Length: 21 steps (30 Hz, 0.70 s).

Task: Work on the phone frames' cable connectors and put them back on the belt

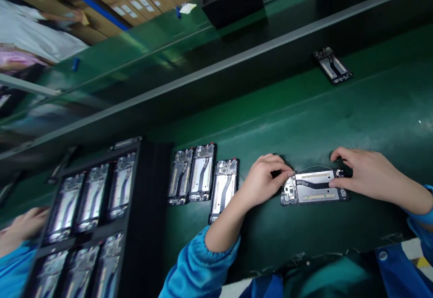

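Observation:
An opened phone point(316, 187) lies sideways on the green bench, its circuit board at the left end and a dark flex cable along its middle. A thin wire point(314, 167) arcs along its upper edge. My left hand point(265, 178) is closed in a pinch at the wire's left end, over the board's upper corner. My right hand point(368, 174) grips the phone's right end, thumb on the frame and curled index finger raised above the edge; its other fingers are hidden. Left of my left hand is another opened phone point(225, 183), partly covered by my forearm.
Two more opened phones point(203, 171) lie side by side further left. A black tray point(145, 226) holds several phones, with a co-worker's hand point(25, 226) at its left. One phone point(333, 66) lies far right. Beyond the rail point(216, 68) stands a black bin point(233, 2).

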Each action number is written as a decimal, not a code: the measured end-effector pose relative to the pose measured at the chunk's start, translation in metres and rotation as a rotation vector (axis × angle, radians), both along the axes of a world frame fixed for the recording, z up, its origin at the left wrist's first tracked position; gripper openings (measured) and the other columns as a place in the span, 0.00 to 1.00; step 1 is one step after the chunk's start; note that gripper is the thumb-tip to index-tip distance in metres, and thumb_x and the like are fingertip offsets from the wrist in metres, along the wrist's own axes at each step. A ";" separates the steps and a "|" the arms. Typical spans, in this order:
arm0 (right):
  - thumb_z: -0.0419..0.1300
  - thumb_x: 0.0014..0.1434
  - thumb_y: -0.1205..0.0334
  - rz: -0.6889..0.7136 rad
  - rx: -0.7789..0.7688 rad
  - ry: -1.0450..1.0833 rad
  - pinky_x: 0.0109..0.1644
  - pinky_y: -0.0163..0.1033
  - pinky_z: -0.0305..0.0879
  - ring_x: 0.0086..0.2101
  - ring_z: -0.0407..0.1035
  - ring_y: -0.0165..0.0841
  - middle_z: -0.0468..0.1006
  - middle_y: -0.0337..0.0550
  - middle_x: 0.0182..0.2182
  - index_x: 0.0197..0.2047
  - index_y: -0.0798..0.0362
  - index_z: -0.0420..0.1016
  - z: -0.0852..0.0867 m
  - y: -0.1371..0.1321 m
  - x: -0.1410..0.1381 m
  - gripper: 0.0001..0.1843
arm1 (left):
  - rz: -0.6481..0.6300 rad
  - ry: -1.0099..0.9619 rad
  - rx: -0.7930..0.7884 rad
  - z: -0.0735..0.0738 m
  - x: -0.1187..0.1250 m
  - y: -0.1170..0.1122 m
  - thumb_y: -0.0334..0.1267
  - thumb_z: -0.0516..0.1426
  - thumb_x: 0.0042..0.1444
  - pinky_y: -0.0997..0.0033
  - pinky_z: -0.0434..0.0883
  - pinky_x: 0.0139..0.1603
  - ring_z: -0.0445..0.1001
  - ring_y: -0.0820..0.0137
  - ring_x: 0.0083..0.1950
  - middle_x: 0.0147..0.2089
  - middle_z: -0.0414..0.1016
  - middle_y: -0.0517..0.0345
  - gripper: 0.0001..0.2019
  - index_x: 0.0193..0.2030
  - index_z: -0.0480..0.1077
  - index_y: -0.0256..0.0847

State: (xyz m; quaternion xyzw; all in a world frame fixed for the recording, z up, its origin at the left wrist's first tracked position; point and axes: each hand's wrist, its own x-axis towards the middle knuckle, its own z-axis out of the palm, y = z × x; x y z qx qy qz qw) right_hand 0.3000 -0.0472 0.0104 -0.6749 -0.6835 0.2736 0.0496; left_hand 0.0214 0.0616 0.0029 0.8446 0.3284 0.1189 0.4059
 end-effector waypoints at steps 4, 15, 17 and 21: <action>0.66 0.56 0.45 -0.001 0.008 0.005 0.28 0.40 0.61 0.32 0.77 0.41 0.82 0.43 0.36 0.49 0.45 0.71 0.002 0.000 -0.001 0.22 | -0.097 0.006 -0.048 0.004 0.001 0.010 0.37 0.61 0.65 0.66 0.72 0.45 0.78 0.67 0.40 0.38 0.81 0.54 0.08 0.37 0.82 0.43; 0.67 0.54 0.43 -0.008 -0.020 -0.052 0.26 0.40 0.56 0.27 0.74 0.39 0.80 0.41 0.29 0.41 0.46 0.72 0.003 0.004 -0.004 0.19 | -0.279 0.070 -0.059 0.013 0.011 0.030 0.35 0.61 0.64 0.70 0.71 0.44 0.77 0.69 0.41 0.38 0.79 0.56 0.08 0.37 0.82 0.42; 0.67 0.54 0.43 -0.008 -0.019 -0.051 0.26 0.40 0.56 0.27 0.74 0.39 0.80 0.41 0.29 0.41 0.46 0.72 0.004 0.004 -0.004 0.19 | -0.276 0.059 -0.046 0.013 0.012 0.030 0.36 0.61 0.65 0.69 0.71 0.45 0.77 0.68 0.41 0.37 0.79 0.56 0.07 0.37 0.82 0.42; 0.66 0.54 0.41 -0.012 0.001 -0.038 0.26 0.40 0.56 0.28 0.74 0.40 0.80 0.42 0.29 0.41 0.45 0.72 0.002 0.004 -0.004 0.19 | -0.282 0.056 -0.010 0.011 0.019 0.027 0.36 0.60 0.66 0.67 0.71 0.47 0.77 0.67 0.43 0.39 0.80 0.56 0.08 0.38 0.82 0.43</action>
